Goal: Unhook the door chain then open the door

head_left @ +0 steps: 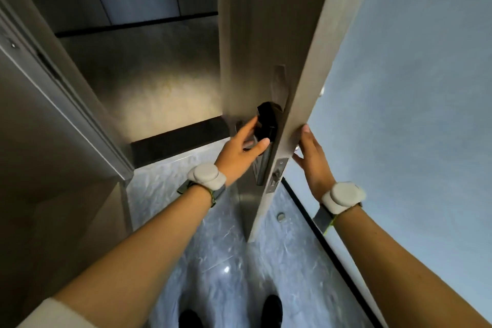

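At the far left the metal door frame (66, 104) runs down to the floor, and beyond it a grey corridor floor (149, 66) shows through the opening. The door (247, 34) stands open, swung inward so that its narrow edge faces the camera near the middle of the view. The left hand (239, 152) reaches to the door's left face, fingers spread and loosely curled around the black handle (266, 122), thumb and forefinger touching it rather than clenched on it. Below the handle, on the door's edge, sits the latch plate (277, 176). The right hand (312, 160) lies flat and open against the other side of the door's edge, fingertips at the edge just above the latch plate, gripping nothing. Each wrist carries a pale round wrist device (206, 174). The door chain cannot be made out. To the right rises a pale blue wall (412, 88); a marbled floor (226, 261) lies below.
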A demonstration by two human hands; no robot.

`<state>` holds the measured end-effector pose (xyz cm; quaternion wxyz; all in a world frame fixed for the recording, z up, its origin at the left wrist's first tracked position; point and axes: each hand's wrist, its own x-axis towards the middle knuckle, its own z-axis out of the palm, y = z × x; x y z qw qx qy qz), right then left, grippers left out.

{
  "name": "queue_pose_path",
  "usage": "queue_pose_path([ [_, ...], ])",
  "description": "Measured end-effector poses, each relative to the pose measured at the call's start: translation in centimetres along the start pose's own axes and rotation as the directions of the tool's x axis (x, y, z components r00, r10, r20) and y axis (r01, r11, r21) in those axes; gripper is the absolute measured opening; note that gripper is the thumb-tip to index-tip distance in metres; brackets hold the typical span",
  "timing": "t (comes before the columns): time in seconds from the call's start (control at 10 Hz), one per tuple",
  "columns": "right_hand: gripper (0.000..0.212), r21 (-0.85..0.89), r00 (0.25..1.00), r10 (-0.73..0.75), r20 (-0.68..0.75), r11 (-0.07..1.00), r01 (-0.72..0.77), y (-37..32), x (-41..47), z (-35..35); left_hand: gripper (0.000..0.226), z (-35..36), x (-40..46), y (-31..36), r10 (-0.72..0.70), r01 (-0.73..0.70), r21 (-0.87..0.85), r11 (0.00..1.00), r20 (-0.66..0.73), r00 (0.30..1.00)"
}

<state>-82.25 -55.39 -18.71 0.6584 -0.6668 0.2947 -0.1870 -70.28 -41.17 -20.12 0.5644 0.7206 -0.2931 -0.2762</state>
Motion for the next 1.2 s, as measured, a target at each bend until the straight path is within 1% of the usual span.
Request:
queue_pose_path([
  [0.1,0.066,0.006,0.999,0.013,-0.034,1.0,-0.012,0.1,0.9,-2.8,0.073,2.4,1.0,0.9,-0.008,0.008,0.002,1.0,0.061,0.998],
  [0.2,0.072,-0.008,0.997,0.023,-0.078,1.0,-0.024,0.5,2.2,-6.7,0.073,5.7,2.6,2.2,-0.024,0.019,0.043,0.999,0.13,0.991],
  [0.4,0.083,-0.065,0.992,0.0,-0.129,0.998,-0.008,0.4,3.8,-10.2,0.073,8.8,4.8,3.8,-0.04,0.022,0.085,0.996,0.211,0.977],
  [0.5,0.085,-0.057,0.989,0.004,-0.149,0.998,-0.013,0.4,4.5,-11.5,0.074,10.0,5.6,4.3,-0.048,0.021,0.114,0.993,0.237,0.97],
  [0.8,0.081,-0.064,0.975,0.021,-0.22,0.997,-0.036,-0.1,6.2,-14.9,0.074,13.1,7.8,5.6,-0.056,0.007,0.151,0.988,0.322,0.945],
  [1.0,0.077,-0.075,0.977,0.024,-0.212,0.996,-0.041,-0.5,6.5,-15.7,0.076,13.8,8.4,5.6,-0.073,0.023,0.147,0.989,0.345,0.936],
  [1.1,0.076,-0.135,0.97,0.016,-0.241,0.99,-0.05,0.5,6.1,-15.4,0.074,13.6,8.0,5.2,-0.074,0.019,0.158,0.987,0.351,0.934],
  [1.2,0.072,-0.409,0.932,0.085,-0.351,0.882,-0.235,2.4,4.4,-15.0,0.068,13.4,7.3,4.7,-0.068,0.03,0.125,0.992,0.313,0.947],
])
